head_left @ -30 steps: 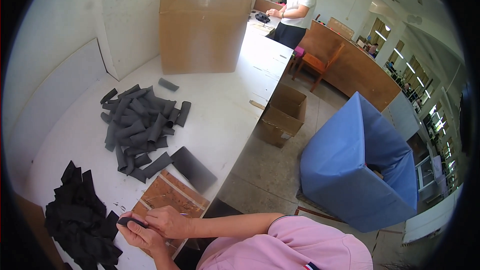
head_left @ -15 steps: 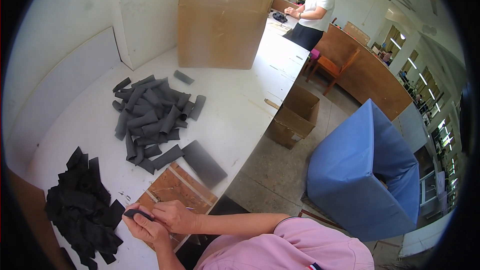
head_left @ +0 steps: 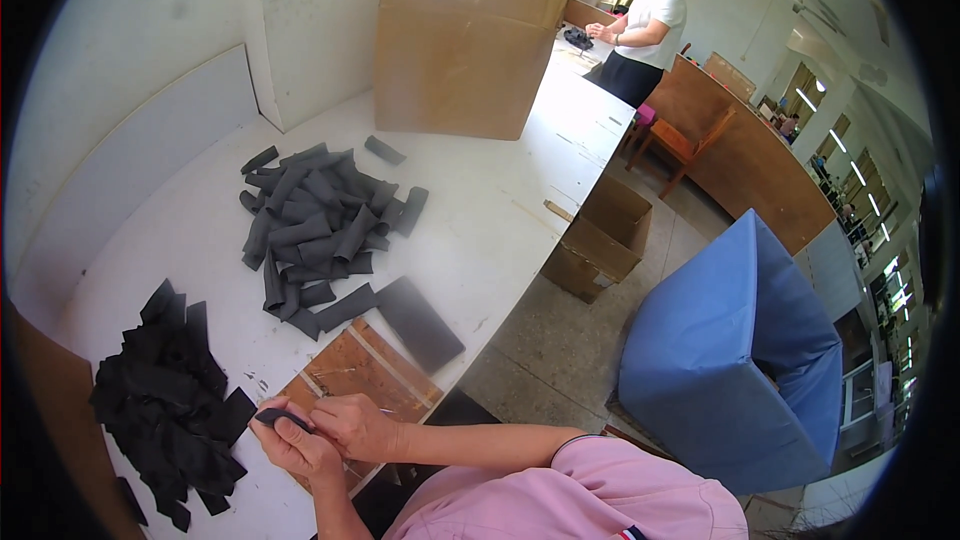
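A small folded piece of black fabric (head_left: 286, 419) is gripped in my left hand (head_left: 308, 454), with the thumb over it. My right hand (head_left: 362, 428) meets it from the right, its fingers bent and pinching at the piece's near end; the exact grip is partly hidden. Both hands are above a worn brown wooden board (head_left: 345, 365) at the table's near edge. A heap of flat black fabric pieces (head_left: 165, 405) lies just left of my left hand. Beyond the board rests a pile of curled dark grey pieces (head_left: 310, 225), with a flat grey rectangle (head_left: 420, 322) beside it.
A tall cardboard box (head_left: 470, 45) stands at the back of the white table (head_left: 500, 200). On the floor to the right are an open carton (head_left: 600, 245) and a large blue fabric bin (head_left: 690, 340). Farther off, a person (head_left: 650, 25) works at another table near an orange chair (head_left: 685, 145).
The view has shifted slightly, so the table and boxes sit a little farther right. My hands keep hold of the black fabric piece with almost the same grip.
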A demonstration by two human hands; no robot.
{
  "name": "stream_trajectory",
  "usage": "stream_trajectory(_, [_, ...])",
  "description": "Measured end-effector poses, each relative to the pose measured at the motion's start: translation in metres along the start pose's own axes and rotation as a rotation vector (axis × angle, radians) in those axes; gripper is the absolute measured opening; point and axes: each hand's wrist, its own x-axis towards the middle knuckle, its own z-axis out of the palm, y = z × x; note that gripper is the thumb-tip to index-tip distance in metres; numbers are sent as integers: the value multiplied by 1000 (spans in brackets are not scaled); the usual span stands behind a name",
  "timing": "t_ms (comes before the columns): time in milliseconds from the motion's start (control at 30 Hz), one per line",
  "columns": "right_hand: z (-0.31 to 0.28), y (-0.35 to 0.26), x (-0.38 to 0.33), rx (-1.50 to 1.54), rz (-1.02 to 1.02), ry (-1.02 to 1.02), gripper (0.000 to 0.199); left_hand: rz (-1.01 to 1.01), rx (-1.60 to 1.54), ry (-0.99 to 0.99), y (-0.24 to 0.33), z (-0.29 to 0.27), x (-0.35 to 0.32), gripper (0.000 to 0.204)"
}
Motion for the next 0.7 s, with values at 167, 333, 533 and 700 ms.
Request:
stream_trajectory(167, [-2, -1, 0, -17, 2, -1, 12, 74, -19, 8, 1, 6, 3, 26])
stream_trajectory(333, [0, 1, -2, 2, -1, -13, 12, 80, 8, -1, -3, 4, 1, 28])
stream_trajectory(533, [-4, 1, -3, 3, -4, -13, 12, 87, 22, -10, 0, 5, 0, 27])
stream_trajectory(700, [-5, -10, 5, 23, 28, -3, 13, 23, 48, -97, 11, -7, 8, 29])
